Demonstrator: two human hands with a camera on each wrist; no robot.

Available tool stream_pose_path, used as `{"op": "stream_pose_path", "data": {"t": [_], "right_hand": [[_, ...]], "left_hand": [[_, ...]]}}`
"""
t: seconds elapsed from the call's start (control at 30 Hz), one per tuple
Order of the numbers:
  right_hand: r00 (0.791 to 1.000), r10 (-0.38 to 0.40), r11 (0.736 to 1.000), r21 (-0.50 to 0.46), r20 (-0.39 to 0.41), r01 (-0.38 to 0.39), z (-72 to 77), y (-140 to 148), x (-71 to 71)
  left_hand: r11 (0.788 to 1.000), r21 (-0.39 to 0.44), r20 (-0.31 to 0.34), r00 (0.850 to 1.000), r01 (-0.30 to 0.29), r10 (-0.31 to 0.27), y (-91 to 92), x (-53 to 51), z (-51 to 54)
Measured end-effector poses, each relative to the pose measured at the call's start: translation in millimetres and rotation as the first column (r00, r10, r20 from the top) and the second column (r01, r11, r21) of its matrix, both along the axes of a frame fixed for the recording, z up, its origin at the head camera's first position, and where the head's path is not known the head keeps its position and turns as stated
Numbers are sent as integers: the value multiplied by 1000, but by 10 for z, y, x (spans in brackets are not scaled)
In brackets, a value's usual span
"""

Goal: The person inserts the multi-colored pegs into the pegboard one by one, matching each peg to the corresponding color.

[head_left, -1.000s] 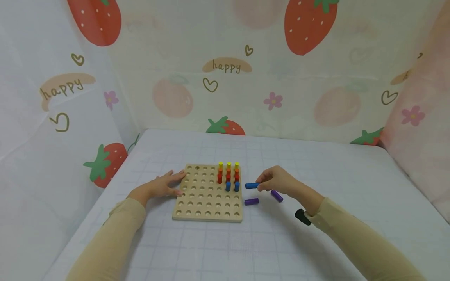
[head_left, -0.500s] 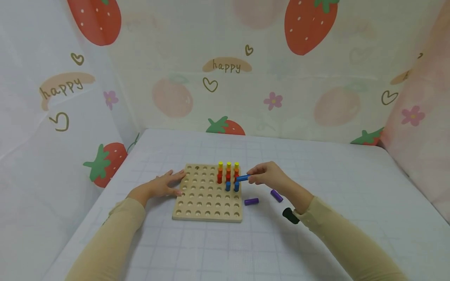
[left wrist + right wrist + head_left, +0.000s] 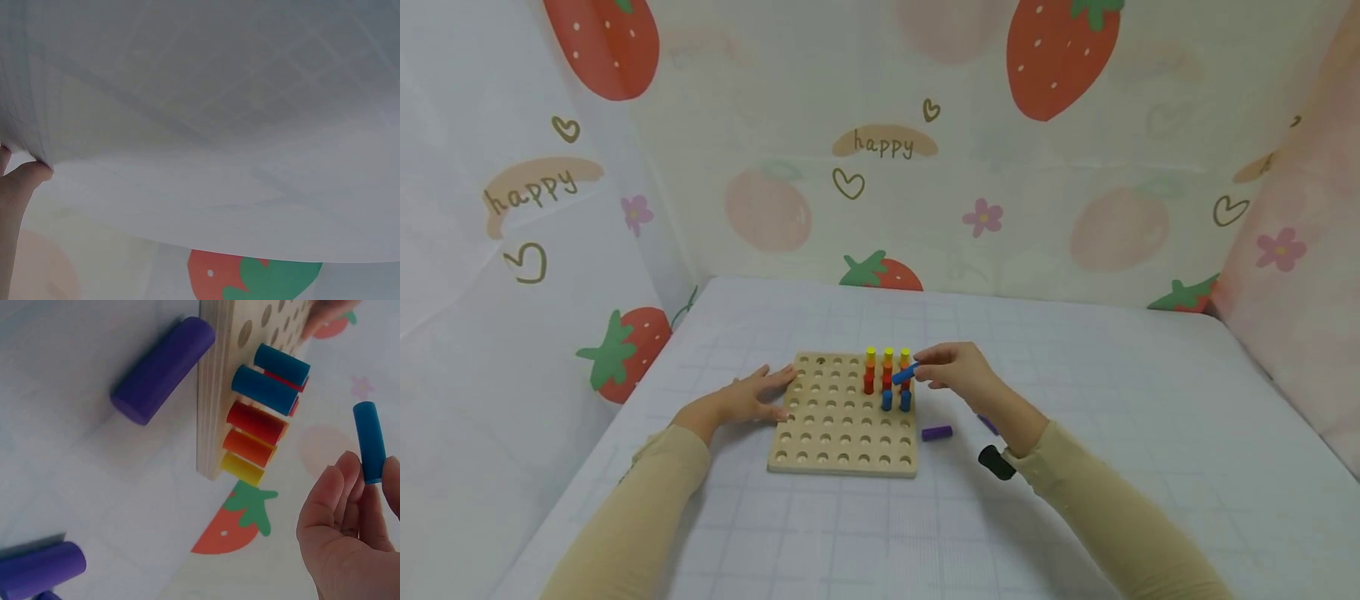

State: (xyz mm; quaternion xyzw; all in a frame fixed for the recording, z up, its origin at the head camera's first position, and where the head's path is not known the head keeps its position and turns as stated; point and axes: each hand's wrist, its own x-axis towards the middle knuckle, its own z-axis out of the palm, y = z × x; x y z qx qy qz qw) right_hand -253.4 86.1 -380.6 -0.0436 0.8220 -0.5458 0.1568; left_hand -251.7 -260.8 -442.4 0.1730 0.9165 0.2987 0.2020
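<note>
In the head view a wooden peg board with rows of round holes lies on the table. My left hand rests against the board's left edge, fingers spread. Above the board's right side, my right hand pinches a blue peg by one end between thumb and fingers. The right wrist view shows this blue peg raised clear of the board. Two blue pegs stand in one row, with red pegs, orange pegs and yellow pegs in rows behind.
A purple peg lies beside the board's right edge. Farther right, another purple peg is partly hidden by the right forearm. The right wrist view has a bit of a third purple piece at its bottom. Strawberry-print cloth encloses the table.
My right hand has carried the blue peg leftward and up, from beside the board to over its right columns, and the peg's tip now slopes down. The left hand has stayed in place.
</note>
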Motion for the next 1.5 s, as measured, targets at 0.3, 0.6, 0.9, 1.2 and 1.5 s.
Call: {"op": "stream_pose_path", "data": {"t": [0.3,0.6,0.9,1.2,1.5], "right_hand": [[999,-32,998,-58,4,33,-60,-143,-8],[999,-54,998,-44,1,54,-100,-234,-25],[999,-18,999,36,-50,19,-199,-348,-43],[984,97,974,218,-150,-63,-285,-458,-37],[969,146,950,303,-199,-81,-332,-516,-39]], "left_hand": [[1000,13,-2,1000,9,-8,-19,8,-20],[1000,-2,10,1000,-9,9,-7,16,16],[1000,6,6,1000,1,-1,-15,6,-2],[1000,6,6,1000,-5,5,-29,-4,-24],[1000,3,-2,1000,-2,2,-28,1,-24]]}}
